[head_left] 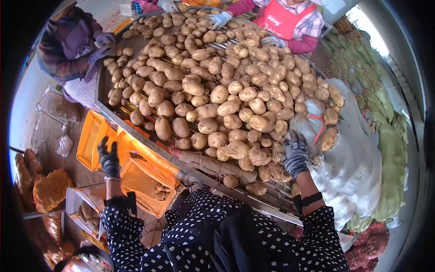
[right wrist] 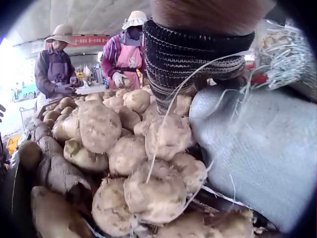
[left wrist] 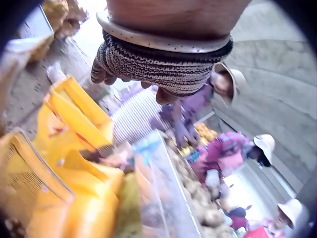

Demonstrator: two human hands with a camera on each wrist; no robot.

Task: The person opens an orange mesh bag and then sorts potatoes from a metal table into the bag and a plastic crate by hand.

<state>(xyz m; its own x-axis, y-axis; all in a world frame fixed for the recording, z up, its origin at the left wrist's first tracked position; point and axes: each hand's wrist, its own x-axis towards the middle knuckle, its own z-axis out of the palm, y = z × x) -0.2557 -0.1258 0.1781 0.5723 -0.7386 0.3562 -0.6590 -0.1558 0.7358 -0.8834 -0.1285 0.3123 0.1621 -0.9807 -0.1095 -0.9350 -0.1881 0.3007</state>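
Observation:
Potatoes (head_left: 219,94) lie heaped over the sorting table (head_left: 136,131). My left hand (head_left: 108,159), in a striped glove, is held over the yellow-orange bags (head_left: 93,140) left of the table edge, fingers spread and nothing in them; the left wrist view shows the gloved hand (left wrist: 153,69) above the yellow bags (left wrist: 79,163). My right hand (head_left: 295,154) rests at the right end of the heap, beside a white woven sack (head_left: 349,167). In the right wrist view the glove (right wrist: 190,64) is over potatoes (right wrist: 161,191) next to the sack (right wrist: 257,144); its fingertips are hidden there.
A person in purple (head_left: 72,54) stands at the left edge, another in a red apron (head_left: 283,20) at the far side. A rolled brown sack (head_left: 217,167) lies along the near edge. Green sacks (head_left: 385,149) are stacked right; an orange crate (head_left: 145,186) stands below the table.

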